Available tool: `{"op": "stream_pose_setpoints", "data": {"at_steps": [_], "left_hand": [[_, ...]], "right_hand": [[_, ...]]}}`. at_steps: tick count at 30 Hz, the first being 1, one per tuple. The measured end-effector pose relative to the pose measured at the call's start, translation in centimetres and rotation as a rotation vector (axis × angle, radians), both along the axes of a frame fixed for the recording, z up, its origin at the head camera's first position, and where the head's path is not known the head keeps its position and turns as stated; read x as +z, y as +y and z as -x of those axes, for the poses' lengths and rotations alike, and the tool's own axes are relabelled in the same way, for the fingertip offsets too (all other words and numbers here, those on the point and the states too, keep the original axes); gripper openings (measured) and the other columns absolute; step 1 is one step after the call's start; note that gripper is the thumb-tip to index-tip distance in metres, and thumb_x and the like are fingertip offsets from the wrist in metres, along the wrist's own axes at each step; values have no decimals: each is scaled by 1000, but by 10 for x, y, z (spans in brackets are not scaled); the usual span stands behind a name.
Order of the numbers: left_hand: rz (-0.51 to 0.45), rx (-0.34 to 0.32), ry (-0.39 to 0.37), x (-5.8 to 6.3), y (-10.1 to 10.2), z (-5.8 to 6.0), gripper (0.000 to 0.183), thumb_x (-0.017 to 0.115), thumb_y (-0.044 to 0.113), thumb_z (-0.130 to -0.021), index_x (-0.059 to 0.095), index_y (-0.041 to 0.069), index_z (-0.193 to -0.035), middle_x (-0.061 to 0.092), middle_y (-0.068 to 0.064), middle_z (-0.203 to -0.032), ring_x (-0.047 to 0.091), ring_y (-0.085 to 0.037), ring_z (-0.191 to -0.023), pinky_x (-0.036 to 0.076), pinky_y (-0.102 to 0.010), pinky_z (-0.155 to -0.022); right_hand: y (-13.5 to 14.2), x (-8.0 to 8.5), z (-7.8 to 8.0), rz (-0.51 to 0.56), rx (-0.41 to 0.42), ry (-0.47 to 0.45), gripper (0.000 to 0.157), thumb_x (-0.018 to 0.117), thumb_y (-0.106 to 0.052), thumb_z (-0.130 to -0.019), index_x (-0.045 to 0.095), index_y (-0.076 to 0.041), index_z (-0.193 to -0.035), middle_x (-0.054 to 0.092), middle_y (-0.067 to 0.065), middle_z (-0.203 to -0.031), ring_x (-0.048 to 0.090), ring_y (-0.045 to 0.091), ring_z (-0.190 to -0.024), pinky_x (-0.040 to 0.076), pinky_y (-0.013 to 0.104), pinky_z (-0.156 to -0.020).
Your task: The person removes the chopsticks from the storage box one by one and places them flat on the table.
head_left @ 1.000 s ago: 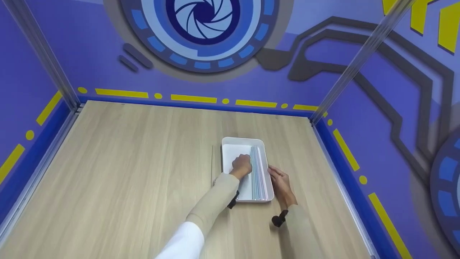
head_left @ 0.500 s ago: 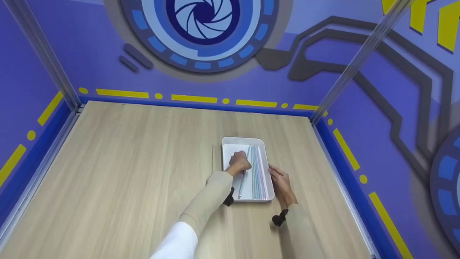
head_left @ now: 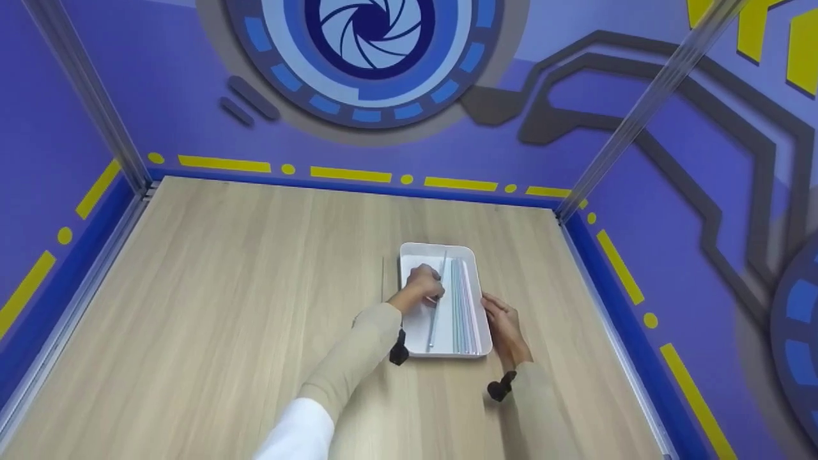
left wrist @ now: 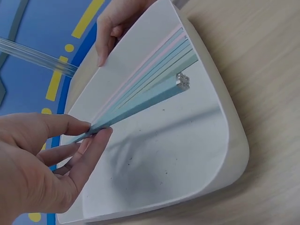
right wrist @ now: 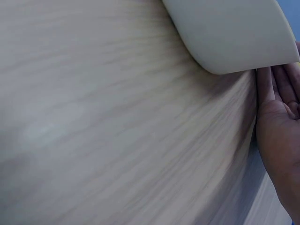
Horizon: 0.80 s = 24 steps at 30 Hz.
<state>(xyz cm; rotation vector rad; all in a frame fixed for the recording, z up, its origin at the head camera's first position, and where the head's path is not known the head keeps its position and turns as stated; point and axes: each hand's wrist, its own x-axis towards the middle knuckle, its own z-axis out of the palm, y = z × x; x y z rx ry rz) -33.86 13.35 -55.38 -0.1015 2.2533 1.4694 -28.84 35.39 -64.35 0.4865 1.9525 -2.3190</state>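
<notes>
A white tray [head_left: 415,345] lies on the wooden table. Inside it my left hand [head_left: 423,282] pinches a pale blue stick [left wrist: 140,103] between thumb and fingertips, tilted, its glittering silvery end raised above the tray floor in the left wrist view. Several pastel sticks [head_left: 463,306], blue, green and pink, lie side by side along the tray's right wall. My right hand [head_left: 505,322] rests its extended fingers against the outside of that wall. In the right wrist view the right hand [right wrist: 279,122] shows beside the tray's rounded corner, part of it cut off by the frame.
A thin straight line or rod [head_left: 383,278] shows on the table just left of the tray; its kind is unclear. Blue patterned panels [head_left: 358,150] with metal posts [head_left: 118,137] enclose the table [head_left: 255,255] at back and sides. Small dark specks dot the tray floor.
My left hand has drawn one blue stick leftward, away from the row, and its end has lifted. The right hand has stayed at the tray's side. The head view has shifted slightly.
</notes>
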Motion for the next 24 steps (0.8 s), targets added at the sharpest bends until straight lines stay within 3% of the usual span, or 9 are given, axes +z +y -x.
{"op": "stream_pose_setpoints", "data": {"at_steps": [7, 13, 17, 24], "left_hand": [[-165, 25, -31, 6, -15, -7, 48, 69, -10, -86, 62, -4, -133, 72, -25, -111, 75, -36, -101, 67, -36, -75], [-332, 21, -24, 6, -30, -12, 54, 68, -8, -90, 57, 3, -142, 71, -20, -113, 72, -37, -110, 66, -33, -77], [-412, 37, -19, 5, -40, -15, 55, 71, -6, -90, 59, 6, -142, 70, -15, -110, 73, -33, -106, 66, -32, -78], [-463, 48, 12, 5, -61, -19, 58, 73, -4, -89, 57, 6, -144, 66, -11, -109, 73, -22, -97, 66, -34, -82]], "right_hand": [[0, 1, -1, 3, 10, -35, 47, 61, -19, -102, 53, -1, -146, 53, 18, -152, 55, 22, -136, 56, 21, -100], [0, 1, 0, -5, 10, -49, 49, 62, -22, -101, 54, -4, -146, 55, 16, -151, 58, 21, -132, 57, 23, -98], [0, 1, -1, 0, 6, -26, 49, 63, -19, -101, 54, 0, -145, 53, 19, -152, 58, 21, -132, 57, 22, -99], [0, 2, 0, -13, 7, -11, 45, 60, -16, -103, 54, 1, -144, 52, 20, -152, 55, 23, -137, 56, 20, -99]]}}
